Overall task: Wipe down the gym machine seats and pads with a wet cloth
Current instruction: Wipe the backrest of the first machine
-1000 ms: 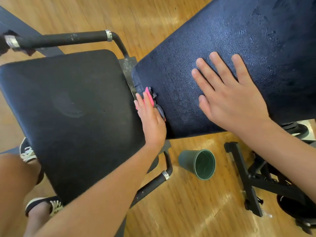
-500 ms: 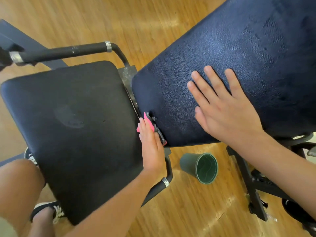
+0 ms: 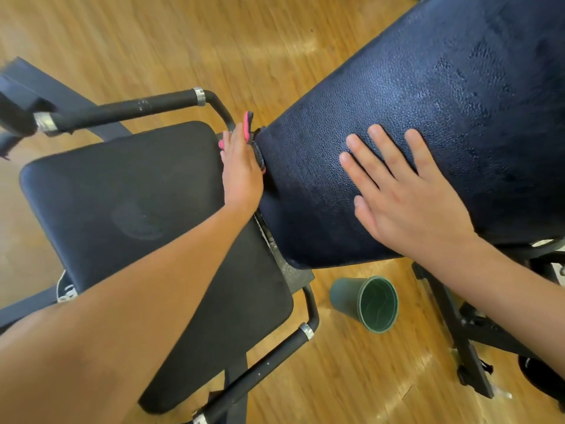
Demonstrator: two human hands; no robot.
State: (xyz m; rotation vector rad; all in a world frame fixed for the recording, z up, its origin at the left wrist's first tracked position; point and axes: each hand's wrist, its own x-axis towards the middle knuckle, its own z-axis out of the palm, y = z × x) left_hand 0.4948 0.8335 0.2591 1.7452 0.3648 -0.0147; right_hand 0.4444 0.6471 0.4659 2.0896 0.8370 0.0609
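Left hand (image 3: 241, 175) flat, fingers straight, presses the cloth (image 3: 247, 122) side-on against the lower end edge of the back pad (image 3: 458, 87), in the gap above the seat (image 3: 122, 185). Its thumb is hidden, so can't tell if it also pinches. Right hand (image 3: 406, 197) is open, palm and spread fingers flat on the pad face, bracing, holding nothing. Risks: the cloth looks pressed rather than gripped, so it could drop into the gap onto the metal bracket (image 3: 293, 276). Fingertips could knock the bent handle bar (image 3: 128, 110) just beyond them. A damp pad could let the bracing palm slide. The green cup (image 3: 344, 296) on the floor (image 3: 214, 41) below the pad corner is easy to kick; upright or tipped is unclear. Materials: the cloth is thin, limp, pink with a dark side, bunched at top. The pad is dark blue pebbled vinyl, cushioned, with rounded corners and a patchy, wet-looking sheen. The seat is smoother black vinyl, a rounded square with a faint round mark. The bar is black with silver collars. The floor is glossy wood planks.
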